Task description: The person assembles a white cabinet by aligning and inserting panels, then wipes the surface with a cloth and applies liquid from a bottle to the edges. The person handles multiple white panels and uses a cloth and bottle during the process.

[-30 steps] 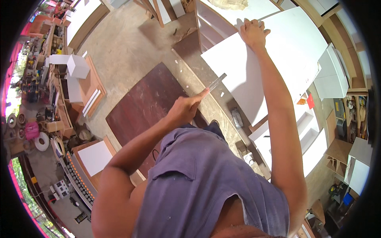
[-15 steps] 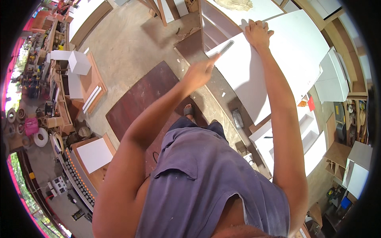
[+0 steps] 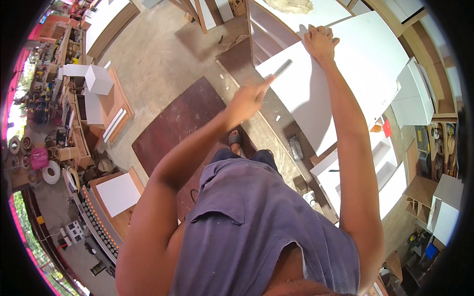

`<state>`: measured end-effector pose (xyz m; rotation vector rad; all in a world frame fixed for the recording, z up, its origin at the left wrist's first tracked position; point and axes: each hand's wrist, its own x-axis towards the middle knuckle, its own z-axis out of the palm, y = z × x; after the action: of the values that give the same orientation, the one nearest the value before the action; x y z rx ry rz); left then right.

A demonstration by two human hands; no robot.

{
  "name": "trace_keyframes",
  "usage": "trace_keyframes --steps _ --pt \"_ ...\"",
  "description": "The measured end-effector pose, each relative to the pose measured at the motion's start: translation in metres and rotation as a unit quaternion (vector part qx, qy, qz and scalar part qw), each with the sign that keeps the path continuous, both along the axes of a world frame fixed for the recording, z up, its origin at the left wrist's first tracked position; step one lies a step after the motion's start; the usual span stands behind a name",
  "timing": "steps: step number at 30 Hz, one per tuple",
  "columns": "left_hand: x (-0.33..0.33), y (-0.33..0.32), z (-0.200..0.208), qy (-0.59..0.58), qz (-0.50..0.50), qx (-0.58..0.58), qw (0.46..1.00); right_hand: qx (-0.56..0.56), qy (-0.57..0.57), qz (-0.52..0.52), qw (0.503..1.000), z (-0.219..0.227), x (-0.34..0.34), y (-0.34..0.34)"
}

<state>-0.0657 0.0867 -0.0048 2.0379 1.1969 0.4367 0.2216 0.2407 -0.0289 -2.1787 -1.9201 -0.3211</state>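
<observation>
A narrow, flat grey file (image 3: 283, 68) extends from my left hand (image 3: 246, 102), which is closed around its near end and slightly blurred. The file lies across the left edge of a large white panel (image 3: 363, 61). Near that panel's far edge rests my right hand (image 3: 320, 44), its fingers apart and bent at the tips, holding no tool. Whether those fingertips hook over the edge, I cannot tell. The panel sits on top of a white cabinet carcass with shelves (image 3: 269, 34), which shows past its far left corner.
A dark block-shaped tool (image 3: 295, 147) lies beside the panel's near left side. A dark reddish board (image 3: 180, 126) covers the floor by my feet. White drawer-like boxes (image 3: 382, 165) stand at the right. Cluttered workbenches (image 3: 74, 113) line the left.
My left hand and the file have shifted slightly along the panel's left edge, with the file's tip now a little nearer to me. My right hand stays in place.
</observation>
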Motion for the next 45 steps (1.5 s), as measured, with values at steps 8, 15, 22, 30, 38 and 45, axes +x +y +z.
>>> trace_keyframes --steps 8,15,22,30,38,45 --pt "0.008 0.022 0.031 0.022 0.053 -0.104 0.993 0.011 0.005 0.009 1.000 0.000 -0.007 0.001" --pt "-0.030 -0.049 -0.001 0.002 -0.075 -0.031 0.997 0.024 -0.002 -0.017 1.000 0.002 0.006 0.001" --pt "-0.025 -0.006 -0.010 -0.022 -0.012 0.000 1.000 0.006 0.006 -0.005 1.000 0.004 -0.002 -0.004" --pt "-0.015 0.057 0.014 -0.001 0.020 -0.009 1.000 -0.034 0.006 0.003 0.999 0.017 -0.017 0.001" --pt "-0.057 0.006 -0.018 -0.043 -0.047 0.053 0.997 -0.040 0.022 -0.018 0.999 0.005 -0.003 -0.007" --pt "-0.057 0.031 -0.009 -0.031 -0.048 -0.032 0.998 -0.024 0.013 -0.010 1.000 0.007 -0.006 -0.004"
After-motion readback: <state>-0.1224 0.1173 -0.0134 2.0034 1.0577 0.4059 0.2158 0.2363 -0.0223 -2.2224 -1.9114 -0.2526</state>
